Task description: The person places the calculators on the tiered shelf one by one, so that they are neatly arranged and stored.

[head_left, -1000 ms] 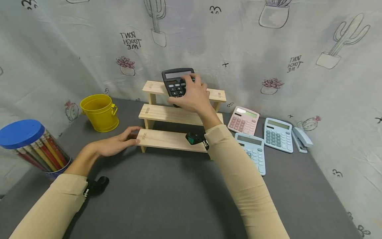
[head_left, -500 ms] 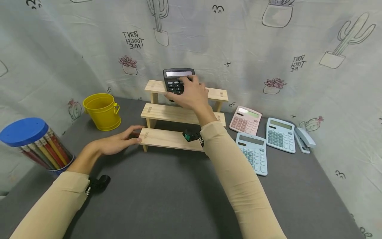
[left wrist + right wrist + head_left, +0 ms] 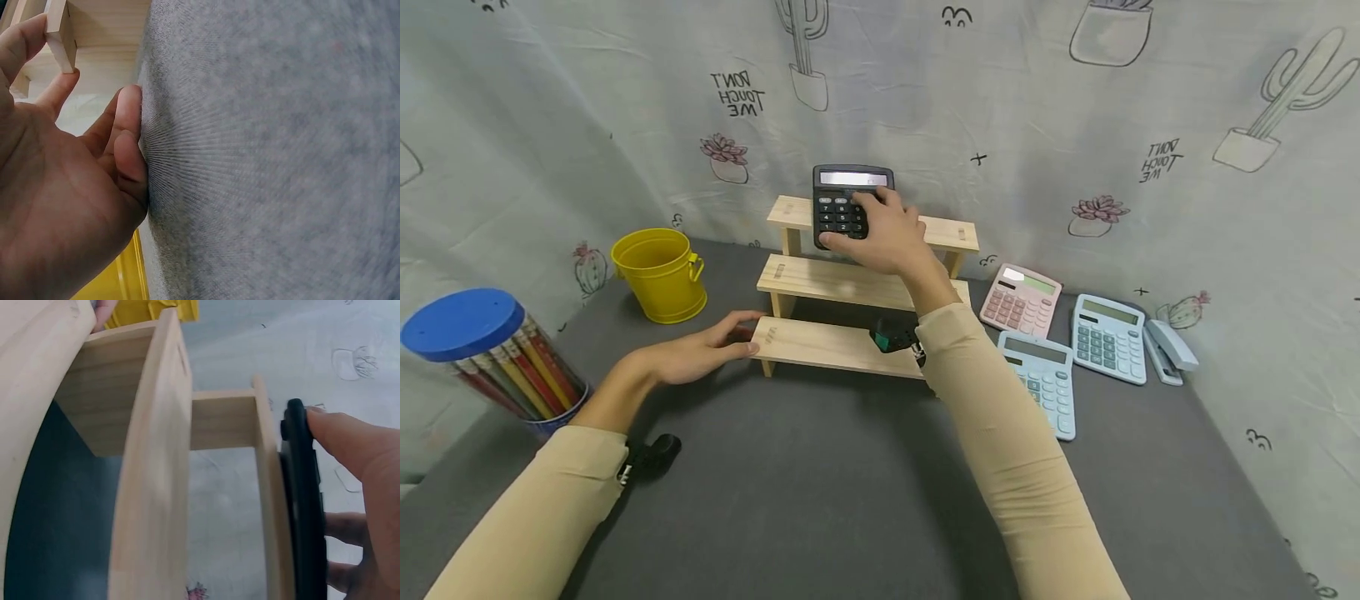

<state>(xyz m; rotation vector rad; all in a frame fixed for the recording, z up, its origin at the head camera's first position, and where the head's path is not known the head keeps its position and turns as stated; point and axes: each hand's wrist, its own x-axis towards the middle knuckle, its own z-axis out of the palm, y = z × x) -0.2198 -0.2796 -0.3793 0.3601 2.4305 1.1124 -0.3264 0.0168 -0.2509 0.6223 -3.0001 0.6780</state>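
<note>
A black calculator [image 3: 837, 208] stands nearly upright at the top tier of a three-tier wooden shelf stand [image 3: 842, 282], its display facing me. My right hand [image 3: 891, 237] grips it by its right side and lower edge, thumb near the bottom left corner. Seen from the right wrist, the calculator [image 3: 303, 506] lies right against or just off the top board [image 3: 269, 487]; contact cannot be told. My left hand [image 3: 692, 354] pinches the left end of the lowest board [image 3: 835, 343]; the left wrist view has thumb and a finger at the board end [image 3: 61, 37].
A yellow bucket [image 3: 662, 279] and a blue-lidded tub of pencils [image 3: 512, 367] stand at left. Right of the stand lie a pink calculator [image 3: 1021, 300], two light blue calculators [image 3: 1108, 337] and a pale blue stapler [image 3: 1168, 350]. A printed cloth [image 3: 985, 100] hangs behind.
The black calculator has straightened from a tilt to nearly upright at the top tier, with my right hand still gripping it. My left hand keeps its place on the lowest board.
</note>
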